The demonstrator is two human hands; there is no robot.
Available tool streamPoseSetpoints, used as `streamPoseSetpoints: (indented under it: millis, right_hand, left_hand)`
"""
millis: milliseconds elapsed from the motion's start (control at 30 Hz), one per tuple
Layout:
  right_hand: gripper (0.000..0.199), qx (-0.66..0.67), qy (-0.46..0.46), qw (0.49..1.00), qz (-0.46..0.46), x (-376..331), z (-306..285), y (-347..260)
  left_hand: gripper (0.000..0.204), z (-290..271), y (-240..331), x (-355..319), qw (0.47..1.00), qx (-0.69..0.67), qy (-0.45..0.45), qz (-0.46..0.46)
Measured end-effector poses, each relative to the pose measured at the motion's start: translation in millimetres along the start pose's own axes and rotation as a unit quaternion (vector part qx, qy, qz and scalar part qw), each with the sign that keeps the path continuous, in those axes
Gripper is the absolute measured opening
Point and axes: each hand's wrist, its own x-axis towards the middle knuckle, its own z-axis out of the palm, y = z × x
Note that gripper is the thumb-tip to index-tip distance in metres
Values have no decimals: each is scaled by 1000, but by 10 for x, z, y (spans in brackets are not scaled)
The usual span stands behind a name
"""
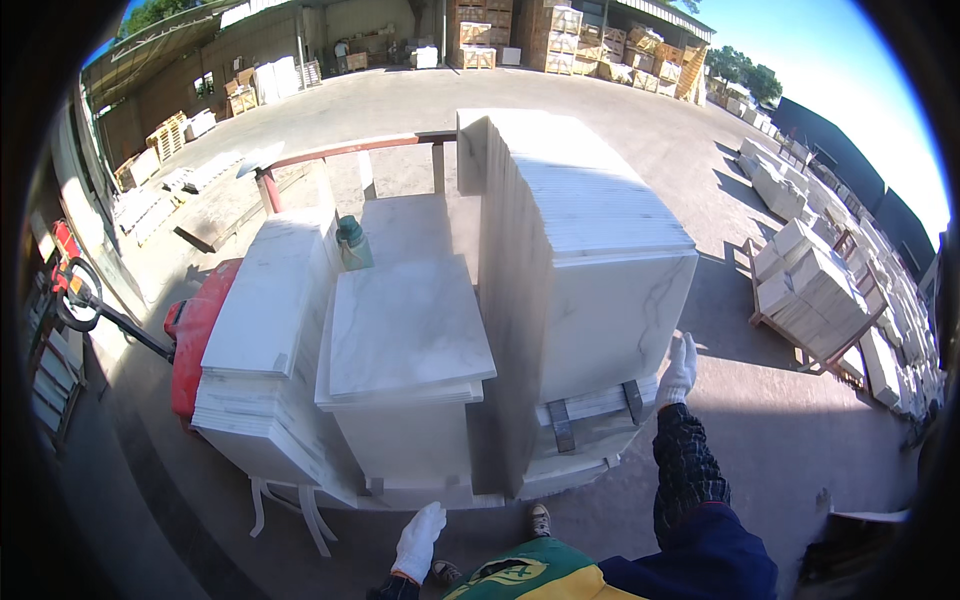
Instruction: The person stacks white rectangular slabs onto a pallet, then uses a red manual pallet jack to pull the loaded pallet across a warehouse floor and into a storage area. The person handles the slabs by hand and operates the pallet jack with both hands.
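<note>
My left hand (420, 540), in a white glove, is low in front of my body, near the front edge of the load. Its fingers are loosely stretched out and nothing shows in them. Also gloved in white, my right hand (680, 372) is raised beside the lower right corner of a tall stack of white, grey-veined stone slabs (615, 320). The fingers point upward, apart from one another; whether they touch the stack I cannot tell. Dark spacer blocks (561, 427) sit under that stack. To its left is a lower slab stack (410, 325), with more slabs (262, 300) further left.
A green bottle (352, 243) stands among the slabs. A red pallet jack (205, 330) with a black handle is at the left. Loose white straps (312, 520) hang at the front. Crated stone blocks (815, 285) lie on the right, wooden crates (560, 40) at the back.
</note>
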Motion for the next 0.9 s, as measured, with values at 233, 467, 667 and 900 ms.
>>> streamPoseSetpoints:
  millis: [233,467,667,900]
  right_hand:
    - [67,13,-33,996,-84,741,648,-988]
    - [43,-31,-94,985,-138,1225,817,-1251]
    - [45,-4,-127,986,-111,1275,838,-1219]
    - [41,86,-148,985,-1,1216,934,-1335]
  left_hand:
    - [60,1078,1159,420,936,159,-122,289]
    - [87,2589,2814,947,834,224,-8,505]
    - [65,2998,3155,1223,778,333,80,526]
    - [61,2983,3172,1241,714,362,132,585]
